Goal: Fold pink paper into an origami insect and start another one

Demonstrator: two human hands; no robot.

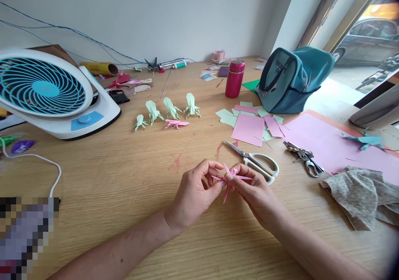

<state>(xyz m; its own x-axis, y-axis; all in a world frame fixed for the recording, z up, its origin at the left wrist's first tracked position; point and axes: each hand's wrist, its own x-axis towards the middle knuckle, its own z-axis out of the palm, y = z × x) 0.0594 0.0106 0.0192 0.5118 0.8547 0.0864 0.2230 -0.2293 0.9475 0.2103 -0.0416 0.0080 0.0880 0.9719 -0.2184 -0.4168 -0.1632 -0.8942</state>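
Between my two hands is a small pink origami figure (233, 173) with several thin pointed limbs sticking out. My left hand (195, 190) pinches a limb on its left side between thumb and fingers. With thumb and bent fingers, my right hand (254, 190) grips the body, hiding part of it. Just beyond my right hand lie white-handled scissors (261, 161), blades pointing away to the left. Farther back, several pale green origami figures (152, 111) stand in a loose row, and a pink origami insect (176, 124) lies in front of them.
A white fan (90, 124) stands at the left. Pink and green paper pieces (247, 128), keys (304, 157) and a grey cloth (355, 195) lie to the right. Behind are a red flask (235, 79) and a teal bag (285, 82). A teal origami figure (366, 139) rests on pink sheets.
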